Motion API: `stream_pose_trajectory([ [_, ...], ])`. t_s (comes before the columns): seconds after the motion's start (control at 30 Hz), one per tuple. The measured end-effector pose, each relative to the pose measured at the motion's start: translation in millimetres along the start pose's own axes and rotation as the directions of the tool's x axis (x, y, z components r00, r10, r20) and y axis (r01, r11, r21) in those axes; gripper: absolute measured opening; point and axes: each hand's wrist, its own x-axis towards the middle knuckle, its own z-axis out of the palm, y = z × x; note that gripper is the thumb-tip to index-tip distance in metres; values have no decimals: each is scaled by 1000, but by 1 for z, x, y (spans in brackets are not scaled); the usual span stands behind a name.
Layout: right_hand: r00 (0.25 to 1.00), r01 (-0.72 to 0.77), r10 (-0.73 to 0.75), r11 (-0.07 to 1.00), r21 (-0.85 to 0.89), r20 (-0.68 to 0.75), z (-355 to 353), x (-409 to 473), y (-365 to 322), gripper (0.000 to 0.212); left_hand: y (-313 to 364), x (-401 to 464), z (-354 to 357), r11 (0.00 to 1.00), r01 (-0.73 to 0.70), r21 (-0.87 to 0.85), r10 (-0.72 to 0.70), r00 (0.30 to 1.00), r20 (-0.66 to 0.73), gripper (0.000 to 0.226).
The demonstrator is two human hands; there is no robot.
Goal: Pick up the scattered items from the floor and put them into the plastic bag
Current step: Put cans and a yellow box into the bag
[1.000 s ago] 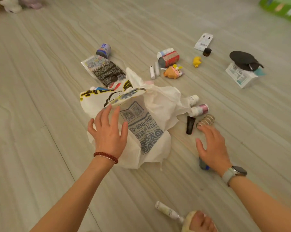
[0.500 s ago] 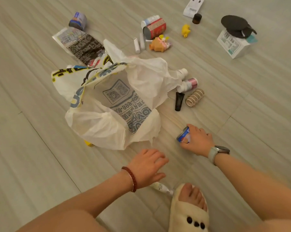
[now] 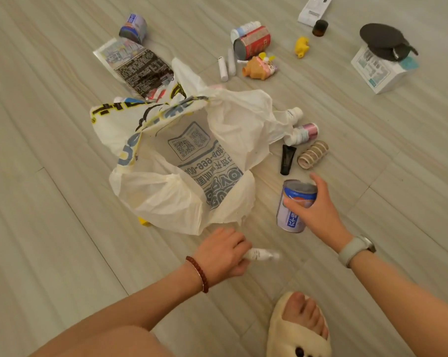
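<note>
A white plastic bag (image 3: 166,199) with blue and yellow print lies open on the floor, its mouth facing up. My right hand (image 3: 318,210) holds a blue and white drink can (image 3: 292,210) just right of the bag, lifted off the floor. My left hand (image 3: 221,253) is closed on a small white tube (image 3: 260,254) below the bag's near edge. Right of the bag lie a black tube (image 3: 287,159), a beige ribbed roll (image 3: 313,154) and two small white bottles (image 3: 301,134).
Farther back lie a red can (image 3: 252,42), two white sticks (image 3: 226,65), an orange toy (image 3: 259,67), a yellow toy (image 3: 302,46), a printed packet (image 3: 135,65), a purple can (image 3: 134,28), a white box (image 3: 377,72) under a black object, and a brown jar (image 3: 320,27). My slippered foot (image 3: 299,325) stands at the bottom.
My right hand closed on the can and raised it from the floor. My left hand left the bag, came toward me and took hold of the white tube. The view tilted downward.
</note>
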Motion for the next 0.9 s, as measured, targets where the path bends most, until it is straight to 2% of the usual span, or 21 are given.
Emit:
stream_pose_trajectory([
  [0.07,996,86,-81,990,112,-49,-1,8,-22,76,-12,22,-30,996,78,53,-70,989,-131,20],
  [0.13,987,162,-158,977,136,-40,0,19,-43,76,-29,39,-60,979,157,132,-127,970,-207,20],
  [0.23,954,300,-297,951,-74,51,8,36,-69,80,-64,53,-92,911,288,295,-233,950,-207,21],
  [0.3,908,413,-375,878,-243,188,19,45,-86,79,-87,58,-103,845,293,449,-272,956,-112,21],
  [0.37,846,527,-409,737,-424,342,31,53,-101,78,-110,62,-105,796,218,564,-265,964,1,11],
  [0.43,772,635,-421,481,-604,476,46,65,-111,77,-123,68,-107,771,130,623,-266,955,129,16],
  [0.47,734,676,-416,361,-643,538,55,71,-114,77,-127,71,-106,760,89,644,-261,949,177,19],
  [0.53,679,725,-395,233,-648,619,75,84,-117,73,-131,78,-105,736,61,675,-262,944,202,19],
  [0.67,620,767,-440,163,-621,650,106,101,-109,76,-144,74,-101,773,121,623,-178,984,29,3],
  [0.73,575,793,-496,145,-591,650,110,106,-106,71,-148,63,-104,806,156,571,-121,988,-99,16],
  [0.83,483,819,-590,45,-572,647,109,113,-102,53,-148,44,-119,837,347,423,-245,929,-278,26],
  [0.9,469,807,-648,38,-589,600,109,114,-98,51,-151,28,-126,824,479,302,-363,856,-367,35],
])
